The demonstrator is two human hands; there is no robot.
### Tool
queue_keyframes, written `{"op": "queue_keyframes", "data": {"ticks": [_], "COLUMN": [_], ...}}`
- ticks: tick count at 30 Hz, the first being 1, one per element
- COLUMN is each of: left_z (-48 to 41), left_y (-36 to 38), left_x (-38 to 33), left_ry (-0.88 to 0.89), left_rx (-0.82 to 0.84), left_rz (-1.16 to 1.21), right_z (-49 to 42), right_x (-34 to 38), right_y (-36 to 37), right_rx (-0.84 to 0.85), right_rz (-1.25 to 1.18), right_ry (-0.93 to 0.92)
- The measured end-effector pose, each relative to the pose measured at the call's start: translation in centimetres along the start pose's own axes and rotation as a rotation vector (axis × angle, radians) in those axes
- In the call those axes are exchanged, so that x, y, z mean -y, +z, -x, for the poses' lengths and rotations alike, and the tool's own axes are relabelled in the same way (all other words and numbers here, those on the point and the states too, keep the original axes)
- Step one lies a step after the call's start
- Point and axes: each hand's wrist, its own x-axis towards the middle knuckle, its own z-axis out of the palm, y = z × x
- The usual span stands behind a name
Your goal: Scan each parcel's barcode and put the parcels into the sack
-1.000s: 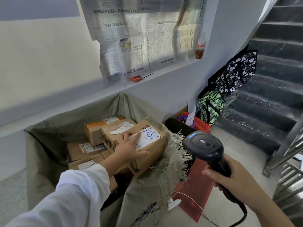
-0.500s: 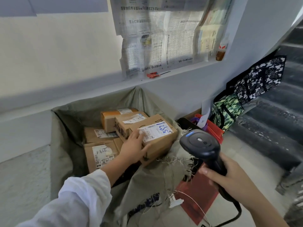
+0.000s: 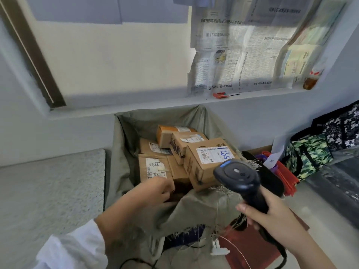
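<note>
Grey speckled floor (image 3: 48, 191) below a window ledge (image 3: 174, 107), newspaper (image 3: 242, 55) hanging upper right. At centre the parcel (image 3: 209, 164) lies atop others in the sack (image 3: 126, 148), just beyond the blurred left hand (image 3: 155, 189); I cannot read its fingers. The right hand (image 3: 272, 216) wraps the scanner (image 3: 237, 177).

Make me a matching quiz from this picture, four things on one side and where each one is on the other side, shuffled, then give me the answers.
Things
1. barcode scanner
2. parcel with the blue number
3. newspaper
4. green patterned bag

Places
A. far right of the view, beyond the sack
B. hung up high over the window
C. gripped in the right hand
D. in the sack, on top of the pile

Pairs: 1-C, 2-D, 3-B, 4-A
</note>
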Motion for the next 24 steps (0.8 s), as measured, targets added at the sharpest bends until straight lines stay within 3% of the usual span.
{"op": "queue_keyframes", "data": {"ticks": [11, 17, 24], "left_z": [14.3, 26.2, 41.7], "left_y": [-1.5, -1.2, -0.3], "left_x": [10.5, 17.0, 24.1], "left_ry": [-0.136, -0.251, -0.462], "left_rx": [-0.242, -0.276, -0.308], "left_rz": [0.108, 0.085, 0.085], "right_z": [1.2, 4.5, 8.7], "right_x": [5.7, 9.5, 14.0], "right_y": [10.5, 19.7, 30.7], "right_rx": [0.138, 0.283, 0.369], "right_rz": [-0.008, -0.024, 0.000], "right_ry": [-0.085, -0.067, -0.181]}}
